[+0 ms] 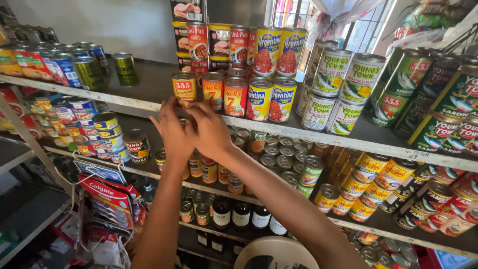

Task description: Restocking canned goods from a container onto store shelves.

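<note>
We had both hands up at the front edge of the top shelf (149, 106), the left hand (172, 132) and right hand (209, 130) pressed close together, fingers spread just under the small orange can (184, 88); whether either gripped anything we could not tell. The can stood upright at the shelf lip, beside the red-and-yellow cans (224, 94). Straightening that front row seemed the step in hand; shifting the can would call for a light pinch. Painted shelves, crowded with tins; barred window (294, 12) behind.
</note>
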